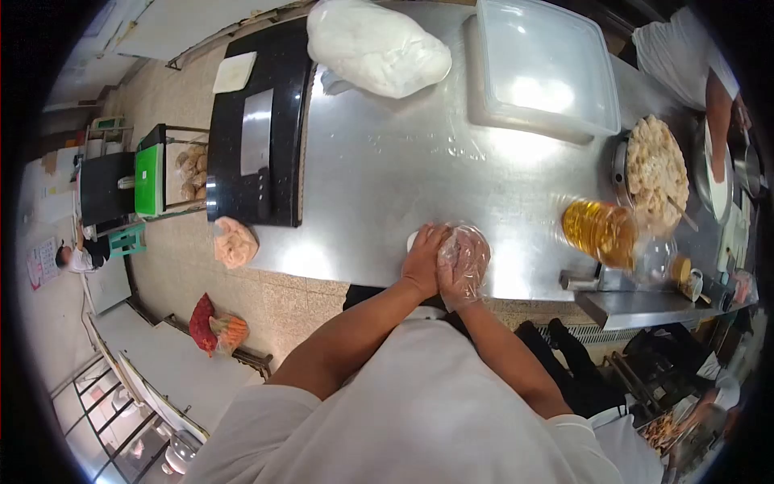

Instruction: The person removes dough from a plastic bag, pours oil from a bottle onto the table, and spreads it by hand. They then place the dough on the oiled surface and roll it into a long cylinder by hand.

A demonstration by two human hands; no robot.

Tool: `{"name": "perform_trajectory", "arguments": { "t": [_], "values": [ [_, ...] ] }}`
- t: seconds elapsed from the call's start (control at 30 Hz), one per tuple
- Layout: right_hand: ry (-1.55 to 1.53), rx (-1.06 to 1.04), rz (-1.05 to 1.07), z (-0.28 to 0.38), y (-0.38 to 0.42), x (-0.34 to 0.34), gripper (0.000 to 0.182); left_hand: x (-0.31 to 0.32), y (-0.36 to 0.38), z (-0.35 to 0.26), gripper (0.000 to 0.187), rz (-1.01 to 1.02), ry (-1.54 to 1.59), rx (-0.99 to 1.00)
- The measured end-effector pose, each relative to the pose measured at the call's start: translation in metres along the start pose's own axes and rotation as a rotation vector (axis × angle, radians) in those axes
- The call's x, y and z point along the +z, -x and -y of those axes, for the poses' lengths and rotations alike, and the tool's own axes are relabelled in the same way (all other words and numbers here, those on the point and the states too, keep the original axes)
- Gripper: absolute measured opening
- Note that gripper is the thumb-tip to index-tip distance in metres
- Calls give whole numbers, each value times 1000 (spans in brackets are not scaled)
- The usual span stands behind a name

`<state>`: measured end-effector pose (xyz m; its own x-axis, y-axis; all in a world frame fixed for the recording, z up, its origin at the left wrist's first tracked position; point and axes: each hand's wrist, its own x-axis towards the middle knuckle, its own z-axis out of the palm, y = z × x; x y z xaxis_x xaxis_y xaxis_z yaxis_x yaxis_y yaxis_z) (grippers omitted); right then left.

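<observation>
Hands together at near edge of steel counter (387, 169), right in front of the person. Left hand (423, 260) bare, laid against right hand (463, 260), which wears a thin clear plastic glove; left fingers seem to grip the glove at the right wrist/back of hand, w/ right fingers loosely curled. Small white lump (412, 239) peeks out just beyond left hand, touching it; can't tell what it is. Both hands equally near, lump on left-hand side.

Further out: oil bottle (601, 232) to the right, lying tilted; tray of pale dumpling-like pieces (657, 173) past it. Clear lidded tub (544, 64) far right, white dough bag (375, 44) far centre, black board w/ cleaver (256, 141) at left. Another person's sleeve (681, 48) at far right corner.
</observation>
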<state>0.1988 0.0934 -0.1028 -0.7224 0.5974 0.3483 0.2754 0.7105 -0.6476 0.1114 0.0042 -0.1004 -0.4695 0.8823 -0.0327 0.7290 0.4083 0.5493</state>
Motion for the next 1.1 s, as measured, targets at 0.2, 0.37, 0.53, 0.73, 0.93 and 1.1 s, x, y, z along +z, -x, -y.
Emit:
{"name": "perform_trajectory", "arguments": {
  "t": [0.2, 0.37, 0.53, 0.73, 0.93, 1.1],
  "values": [
    [31, 99, 42, -43, -47, 13, 57, -6, -84, 14, 60, 199, -9, 79],
    [243, 112, -112, -64, -84, 13, 53, -28, -136, 1, 60, 252, -81, 120],
    [315, 324, 170, -60, -91, -18, 48, -33, -113, 7, 45, -16, -199, 292],
    [-555, 900, 191, 73, -88, -49, 34, -101, -66, 36, 36, 411, 207, 176],
    [419, 169, 219, 95, -21, 41, 37, -85, 9, 97, 35, 315, 689, 51],
    [509, 69, 107, 65, -19, 92, 38, -92, -20, 80, 34, -97, 501, 179]
  ]
}}
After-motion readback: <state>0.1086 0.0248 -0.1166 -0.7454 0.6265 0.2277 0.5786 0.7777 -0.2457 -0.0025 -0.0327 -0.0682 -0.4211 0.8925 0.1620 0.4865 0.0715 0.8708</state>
